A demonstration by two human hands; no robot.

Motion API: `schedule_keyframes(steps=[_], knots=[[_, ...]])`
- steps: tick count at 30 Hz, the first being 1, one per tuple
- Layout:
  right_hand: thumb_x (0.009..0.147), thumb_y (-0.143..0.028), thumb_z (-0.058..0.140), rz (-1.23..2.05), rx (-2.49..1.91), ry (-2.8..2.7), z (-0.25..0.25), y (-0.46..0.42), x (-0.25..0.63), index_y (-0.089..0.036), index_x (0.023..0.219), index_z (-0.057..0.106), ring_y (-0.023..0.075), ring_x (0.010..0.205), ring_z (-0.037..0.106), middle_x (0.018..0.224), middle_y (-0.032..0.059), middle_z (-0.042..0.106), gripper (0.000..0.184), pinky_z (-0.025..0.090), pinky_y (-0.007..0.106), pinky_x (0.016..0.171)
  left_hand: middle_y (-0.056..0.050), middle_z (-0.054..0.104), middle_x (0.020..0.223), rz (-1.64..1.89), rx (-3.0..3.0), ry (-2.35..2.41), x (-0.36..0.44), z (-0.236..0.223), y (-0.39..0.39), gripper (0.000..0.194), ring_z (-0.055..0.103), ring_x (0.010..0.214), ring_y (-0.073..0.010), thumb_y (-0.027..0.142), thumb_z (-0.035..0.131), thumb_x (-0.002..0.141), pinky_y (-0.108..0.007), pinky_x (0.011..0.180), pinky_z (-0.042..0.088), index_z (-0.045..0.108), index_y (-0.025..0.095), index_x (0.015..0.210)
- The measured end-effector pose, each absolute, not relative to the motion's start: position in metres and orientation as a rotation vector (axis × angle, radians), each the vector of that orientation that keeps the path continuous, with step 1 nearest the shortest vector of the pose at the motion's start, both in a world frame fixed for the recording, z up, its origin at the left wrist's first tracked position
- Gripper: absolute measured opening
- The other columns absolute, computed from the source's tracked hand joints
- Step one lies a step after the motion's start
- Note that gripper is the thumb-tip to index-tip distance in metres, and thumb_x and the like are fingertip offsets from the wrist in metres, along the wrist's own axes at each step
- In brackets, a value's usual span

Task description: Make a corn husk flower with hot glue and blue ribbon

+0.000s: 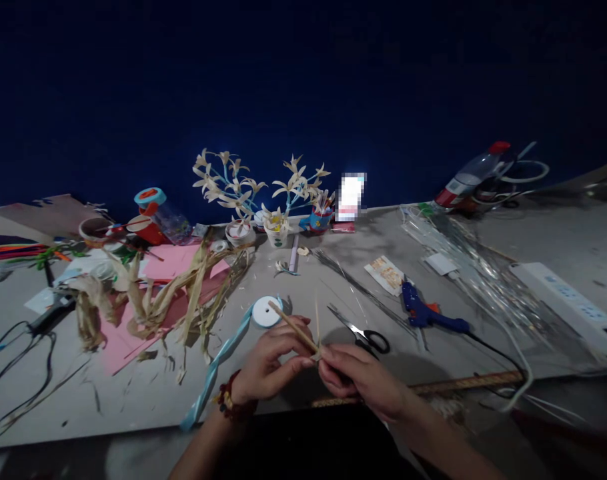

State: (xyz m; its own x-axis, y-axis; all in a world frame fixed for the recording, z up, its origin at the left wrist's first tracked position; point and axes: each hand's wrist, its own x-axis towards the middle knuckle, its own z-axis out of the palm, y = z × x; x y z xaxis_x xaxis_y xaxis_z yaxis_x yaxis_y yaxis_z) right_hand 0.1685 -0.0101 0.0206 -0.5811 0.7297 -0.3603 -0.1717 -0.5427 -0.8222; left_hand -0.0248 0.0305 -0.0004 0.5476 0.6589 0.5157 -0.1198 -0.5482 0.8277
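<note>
My left hand [278, 360], a beaded bracelet at its wrist, is closed on a narrow tan strip of dried husk [294, 327]. My right hand [351, 375] pinches the same piece where it meets the left fingertips. One part of the strip slants up and left over the left fingers; a thinner part points straight up. Just behind the left hand lies a white spool [267, 312] with light blue ribbon [214, 370] trailing toward the table's front edge. Black-handled scissors [363, 337] rest beside the right hand, blades pointing away to the left.
Dried husks [148, 307] lie over pink paper [118, 340] on the left. Husk flowers [228, 180] stand in small pots at the back, near a lit phone [351, 197]. Rightward are a blue glue gun [428, 313], thin wires [363, 290], plastic wrap [473, 273] and a power strip [568, 300].
</note>
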Motion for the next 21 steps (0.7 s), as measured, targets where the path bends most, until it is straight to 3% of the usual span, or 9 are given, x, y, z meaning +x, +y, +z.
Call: schedule_keyframes(steps=[10,17,21], knots=[[0.087,-0.063,0.058,2.218,-0.906,-0.897,0.019,-0.012,0.179,-0.019,0.062,0.045,0.0043,0.040,0.014,0.045,-0.0110,0.029,0.051,0.007,0.020,0.038,-0.008,0.071,0.083,1.022,1.841,0.434,-0.029,-0.005,0.034,0.012,0.067,0.087,-0.0220,0.026,0.062,0.092,-0.047,0.098,0.047,0.063,0.018,0.082],[0.089,-0.066,0.051,1.916,-1.118,-1.152,0.023,-0.011,0.176,-0.018,0.065,0.049,0.0072,0.047,0.027,0.055,-0.0055,0.040,0.054,0.018,0.022,0.042,-0.008,0.070,0.090,1.083,1.725,0.550,-0.017,0.000,0.027,0.009,0.065,0.092,-0.0226,0.027,0.065,0.089,-0.046,0.100,0.046,0.064,0.018,0.092],[0.091,-0.069,0.046,1.792,-1.209,-1.254,0.022,-0.013,0.172,-0.019,0.071,0.052,0.0099,0.057,0.038,0.066,-0.0028,0.045,0.054,0.032,0.021,0.050,-0.006,0.070,0.083,1.129,1.770,0.716,-0.012,0.004,0.024,0.006,0.065,0.091,-0.0208,0.018,0.063,0.090,-0.042,0.099,0.045,0.063,0.019,0.083]])
